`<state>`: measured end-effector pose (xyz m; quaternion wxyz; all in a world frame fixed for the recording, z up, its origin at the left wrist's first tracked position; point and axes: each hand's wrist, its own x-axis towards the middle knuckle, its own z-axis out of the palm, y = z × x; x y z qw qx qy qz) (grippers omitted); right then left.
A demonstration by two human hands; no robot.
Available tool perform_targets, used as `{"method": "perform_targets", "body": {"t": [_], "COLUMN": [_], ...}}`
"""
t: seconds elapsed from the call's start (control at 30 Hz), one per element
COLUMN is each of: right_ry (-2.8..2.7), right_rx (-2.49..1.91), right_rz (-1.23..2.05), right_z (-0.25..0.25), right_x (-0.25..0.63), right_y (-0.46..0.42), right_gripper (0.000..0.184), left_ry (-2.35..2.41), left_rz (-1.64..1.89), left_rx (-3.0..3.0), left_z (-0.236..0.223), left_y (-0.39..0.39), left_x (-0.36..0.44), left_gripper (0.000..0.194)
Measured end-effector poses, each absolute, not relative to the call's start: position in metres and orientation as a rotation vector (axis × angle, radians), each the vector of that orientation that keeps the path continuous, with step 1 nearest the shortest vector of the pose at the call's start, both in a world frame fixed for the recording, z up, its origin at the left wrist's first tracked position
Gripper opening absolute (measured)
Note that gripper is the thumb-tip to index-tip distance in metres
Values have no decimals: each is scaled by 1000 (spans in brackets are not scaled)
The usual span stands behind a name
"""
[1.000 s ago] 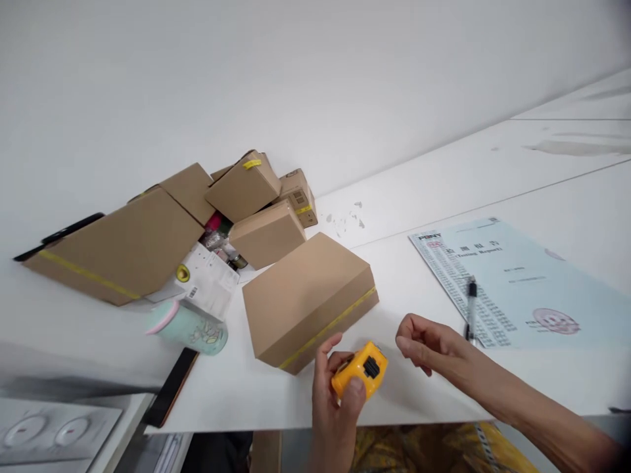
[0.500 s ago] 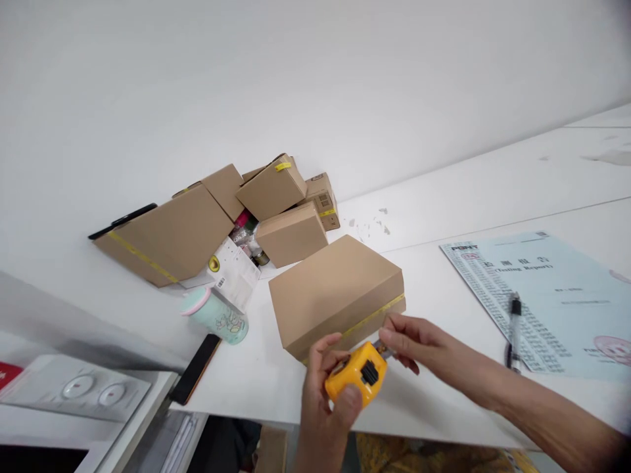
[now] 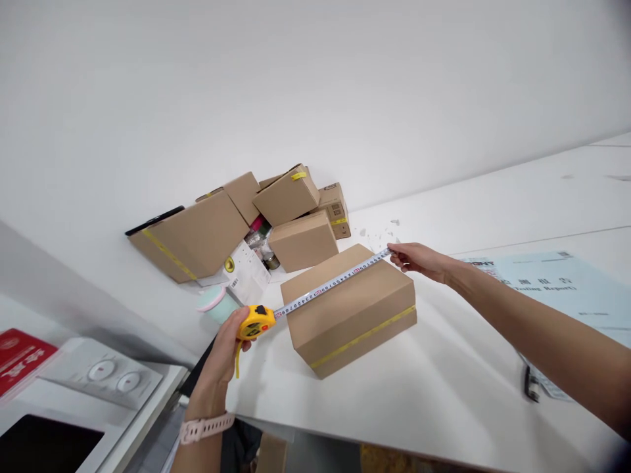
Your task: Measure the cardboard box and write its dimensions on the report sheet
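My left hand [image 3: 230, 348] grips a yellow tape measure [image 3: 256, 322] just off the left end of a brown cardboard box [image 3: 352, 315]. From its case the metal blade [image 3: 328, 285] runs out across the box's top face, numbers facing up. Pinched in the fingers of my right hand [image 3: 417, 258] is the blade's free end, near the box's far right corner. A strip of yellow tape [image 3: 365, 336] lines the box's front side. The tape measure's yellow wrist strap hangs below my left hand.
Several more cardboard boxes [image 3: 303, 242] are piled against the wall. A mint cup [image 3: 217, 303] stands behind my left hand. To the right lie a pale blue report [image 3: 586, 289], partly under my right arm, and a pen [image 3: 531, 384]. A white appliance with knobs [image 3: 101, 370] is at lower left.
My right hand has taken the blade's end and drawn it out to the right. My left hand has moved left with the case. The blade now spans the box top.
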<state>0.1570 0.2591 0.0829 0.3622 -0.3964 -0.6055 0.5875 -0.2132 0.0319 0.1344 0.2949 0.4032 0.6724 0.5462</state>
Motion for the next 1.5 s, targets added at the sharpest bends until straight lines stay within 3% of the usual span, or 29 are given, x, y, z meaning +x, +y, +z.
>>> {"method": "perform_targets", "body": {"t": [0.37,0.7,1.07,1.17,1.27,1.4,1.5], "right_ry": [-1846,-1977,-2035,-1980,-1880,-1912,-1884], "right_rx": [-1175,-1198,-1206,-1244,-1114,-956,-936], "right_rz": [1299,1357,1212,1206,1304,1315,1219], "right_z": [77,67,92,105,125,149,147], "right_x": [139,133,127,129,126,108,96], "right_y": [253,251,249,254,252,240,232], "right_gripper": [54,66,46,40,39,44,50], "left_ry": [1776,1711,1713,1692,1502,1090,916], "left_rz": [1366,1323,1334,1335,1190,1028,1221], "left_rx": [1072,1102,1157,1206,1161,932,808], "left_z": [129,124,132,145,146,115,89], "left_y": [24,42,36,15,-15,-35,-26], "left_x": [-232,-235,-227,-209,-172,-105,-64], "left_gripper": [47,41,53,54,70,68,71]}}
